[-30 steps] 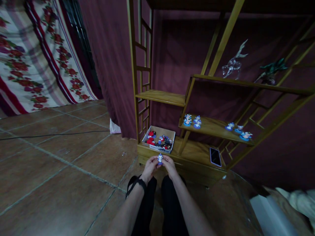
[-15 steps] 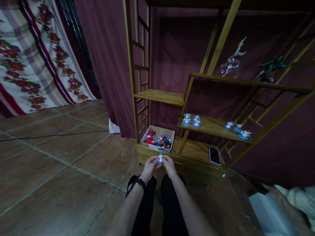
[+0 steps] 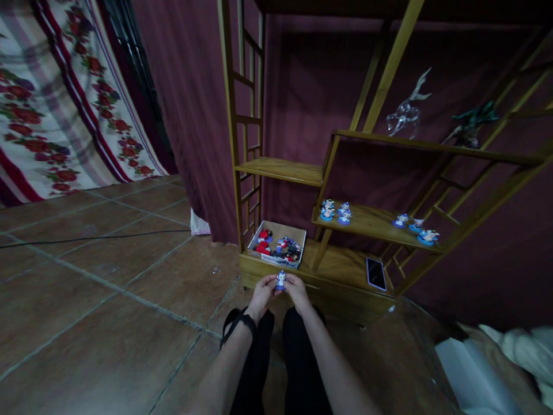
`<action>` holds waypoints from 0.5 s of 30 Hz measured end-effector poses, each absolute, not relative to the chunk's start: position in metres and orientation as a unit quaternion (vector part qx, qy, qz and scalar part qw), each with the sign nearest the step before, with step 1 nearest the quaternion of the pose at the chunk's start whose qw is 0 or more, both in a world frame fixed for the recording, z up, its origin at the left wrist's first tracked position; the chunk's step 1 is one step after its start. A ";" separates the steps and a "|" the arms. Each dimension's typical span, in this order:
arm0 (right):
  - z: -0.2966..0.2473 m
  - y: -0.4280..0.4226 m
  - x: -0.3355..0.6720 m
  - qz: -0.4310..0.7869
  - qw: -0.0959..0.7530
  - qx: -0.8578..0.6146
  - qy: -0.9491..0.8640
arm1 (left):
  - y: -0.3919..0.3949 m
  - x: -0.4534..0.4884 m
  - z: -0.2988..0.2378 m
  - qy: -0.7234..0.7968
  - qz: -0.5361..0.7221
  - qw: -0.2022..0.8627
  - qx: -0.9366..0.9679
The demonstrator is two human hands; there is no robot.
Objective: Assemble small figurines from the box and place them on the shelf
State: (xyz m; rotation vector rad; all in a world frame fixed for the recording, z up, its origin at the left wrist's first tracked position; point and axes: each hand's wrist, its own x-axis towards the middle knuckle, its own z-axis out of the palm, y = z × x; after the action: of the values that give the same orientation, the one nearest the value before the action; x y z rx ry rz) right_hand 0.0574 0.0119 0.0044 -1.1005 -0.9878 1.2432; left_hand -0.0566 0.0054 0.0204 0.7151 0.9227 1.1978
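Note:
My left hand (image 3: pixel 261 295) and my right hand (image 3: pixel 298 291) meet in front of my knees, both pinching a small blue and white figurine (image 3: pixel 281 280) held upright between the fingertips. Just beyond it, on the lowest board of a wooden shelf unit (image 3: pixel 341 262), sits an open cardboard box (image 3: pixel 279 243) with several red and blue figurines inside. More blue-based figurines stand on the middle shelf, one group on the left (image 3: pixel 336 211) and another on the right (image 3: pixel 415 227).
A dark phone (image 3: pixel 375 273) lies flat on the lowest board, right of the box. A glass deer (image 3: pixel 405 114) and a dark green ornament (image 3: pixel 472 125) stand on the upper shelf. A black cable (image 3: pixel 86 237) crosses the tiled floor at left. White fabric lies at the lower right.
The hands and the figurine stay almost as they were. The view has shifted slightly, nothing was picked up or let go.

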 end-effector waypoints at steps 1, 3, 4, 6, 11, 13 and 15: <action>0.004 0.012 0.058 0.529 0.567 -0.469 -0.423 | 0.005 -0.056 0.021 0.409 0.532 0.671 0.316; 0.004 0.012 0.059 0.527 0.560 -0.472 -0.431 | 0.005 -0.057 0.023 0.408 0.531 0.675 0.309; 0.004 0.011 0.059 0.525 0.557 -0.475 -0.435 | 0.005 -0.057 0.023 0.407 0.529 0.679 0.305; 0.004 0.011 0.060 0.519 0.555 -0.477 -0.441 | 0.005 -0.057 0.024 0.406 0.523 0.685 0.304; 0.009 0.007 0.058 0.514 0.557 -0.476 -0.445 | 0.006 -0.057 0.022 0.404 0.524 0.678 0.320; 0.012 0.005 0.057 0.522 0.555 -0.474 -0.441 | 0.006 -0.056 0.021 0.408 0.528 0.671 0.324; 0.015 0.003 0.056 0.531 0.554 -0.469 -0.437 | 0.006 -0.054 0.019 0.416 0.529 0.663 0.327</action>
State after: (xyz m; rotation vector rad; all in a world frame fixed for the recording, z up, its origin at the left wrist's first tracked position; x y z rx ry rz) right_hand 0.0559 0.0033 0.0148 -1.1074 -1.0319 1.2555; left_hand -0.0544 0.0059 0.0194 0.7399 0.9411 1.1966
